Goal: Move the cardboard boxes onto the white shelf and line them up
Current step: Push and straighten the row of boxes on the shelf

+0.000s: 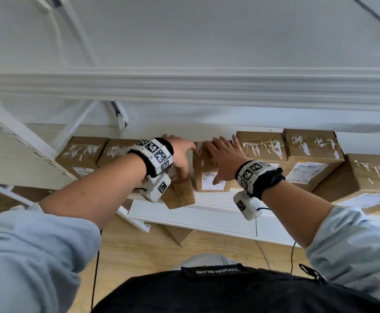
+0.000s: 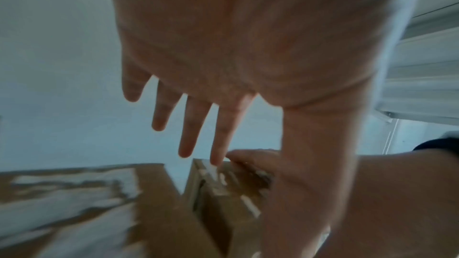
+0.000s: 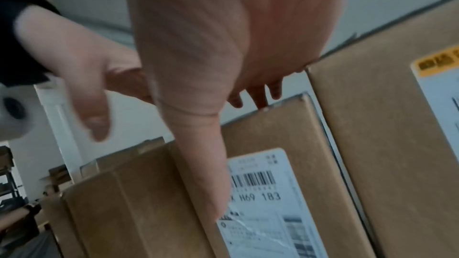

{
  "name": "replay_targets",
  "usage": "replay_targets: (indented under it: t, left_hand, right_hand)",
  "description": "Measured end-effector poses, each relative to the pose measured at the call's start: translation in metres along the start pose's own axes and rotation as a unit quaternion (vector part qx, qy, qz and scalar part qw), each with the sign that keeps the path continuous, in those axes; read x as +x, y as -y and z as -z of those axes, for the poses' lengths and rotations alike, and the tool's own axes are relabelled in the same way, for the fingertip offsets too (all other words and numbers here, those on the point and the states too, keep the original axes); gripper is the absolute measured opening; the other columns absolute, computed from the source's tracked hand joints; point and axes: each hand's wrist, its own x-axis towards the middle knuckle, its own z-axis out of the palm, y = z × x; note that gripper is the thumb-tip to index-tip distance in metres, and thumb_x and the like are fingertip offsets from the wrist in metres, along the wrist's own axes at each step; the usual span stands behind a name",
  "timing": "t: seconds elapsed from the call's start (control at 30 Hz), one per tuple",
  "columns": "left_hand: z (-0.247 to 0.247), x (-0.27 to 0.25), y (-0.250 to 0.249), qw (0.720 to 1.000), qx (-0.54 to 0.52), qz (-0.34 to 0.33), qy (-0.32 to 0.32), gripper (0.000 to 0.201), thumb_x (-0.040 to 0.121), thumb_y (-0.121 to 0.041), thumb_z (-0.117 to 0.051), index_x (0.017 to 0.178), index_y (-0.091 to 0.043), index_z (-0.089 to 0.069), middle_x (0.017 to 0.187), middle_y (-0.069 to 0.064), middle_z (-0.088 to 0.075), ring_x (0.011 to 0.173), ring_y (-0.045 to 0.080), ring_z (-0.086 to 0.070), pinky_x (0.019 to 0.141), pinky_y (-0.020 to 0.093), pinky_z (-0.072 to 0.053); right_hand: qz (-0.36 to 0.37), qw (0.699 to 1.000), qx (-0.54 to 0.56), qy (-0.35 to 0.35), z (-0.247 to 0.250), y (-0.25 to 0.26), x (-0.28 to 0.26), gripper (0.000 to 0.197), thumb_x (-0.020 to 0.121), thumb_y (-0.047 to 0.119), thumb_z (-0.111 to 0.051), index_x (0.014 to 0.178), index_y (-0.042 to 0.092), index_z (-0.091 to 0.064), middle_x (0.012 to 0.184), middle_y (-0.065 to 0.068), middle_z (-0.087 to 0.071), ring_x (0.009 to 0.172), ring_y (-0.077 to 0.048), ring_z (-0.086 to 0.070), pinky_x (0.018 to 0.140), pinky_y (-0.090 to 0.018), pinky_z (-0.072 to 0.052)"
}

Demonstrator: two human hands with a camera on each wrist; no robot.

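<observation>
Now both hands were on the same labelled cardboard box [image 1: 209, 175], which stood on the white shelf [image 1: 198, 213] in a row of boxes. The right hand [image 1: 226, 160] lay flat, fingers spread over the top, thumb down the front label, likely to steady it. The left hand [image 1: 181, 154] was spread too, fingertips [image 2: 218, 156] at the box's left edge, probably nudging it toward the neighbouring box [image 1: 262, 146] just beyond the right hand.
</observation>
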Motion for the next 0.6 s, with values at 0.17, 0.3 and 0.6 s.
replay_targets:
  t: [0.17, 0.3, 0.6]
  left_hand:
    - [-0.028, -0.003, 0.021, 0.997, 0.049, 0.030, 0.047, 0.124, 0.057, -0.044, -0.092, 0.156, -0.032, -0.019, 0.165, -0.002, -0.004, 0.147, 0.029, -0.023, 0.118, 0.050, -0.025]
    - [-0.035, -0.002, 0.022, 0.999, 0.003, 0.045, 0.014, 0.123, 0.056, -0.047, -0.092, 0.156, -0.035, -0.021, 0.163, 0.001, -0.006, 0.148, 0.036, -0.016, 0.115, 0.052, -0.026]
    - [-0.036, 0.017, 0.029, 0.994, 0.056, 0.079, -0.047, 0.118, 0.052, -0.092, -0.058, 0.147, -0.026, -0.036, 0.153, 0.006, -0.035, 0.139, 0.039, -0.026, 0.113, 0.053, -0.020]
  right_hand:
    - [-0.012, 1.000, 0.004, -0.008, 0.002, 0.001, 0.008, 0.114, 0.060, 0.040, -0.088, 0.149, 0.018, -0.020, 0.142, -0.012, -0.035, 0.134, -0.032, -0.040, 0.120, -0.055, -0.014]
    - [-0.029, 0.999, -0.015, 0.006, 0.008, 0.002, 0.008, 0.121, 0.057, 0.035, -0.091, 0.152, 0.023, -0.016, 0.144, -0.013, -0.032, 0.134, -0.032, -0.039, 0.119, -0.054, -0.019]
    - [-0.041, 0.998, 0.050, 0.002, 0.001, 0.001, -0.004, 0.125, 0.053, 0.035, -0.091, 0.154, 0.026, -0.017, 0.139, -0.012, -0.031, 0.127, -0.035, -0.041, 0.116, -0.049, -0.026]
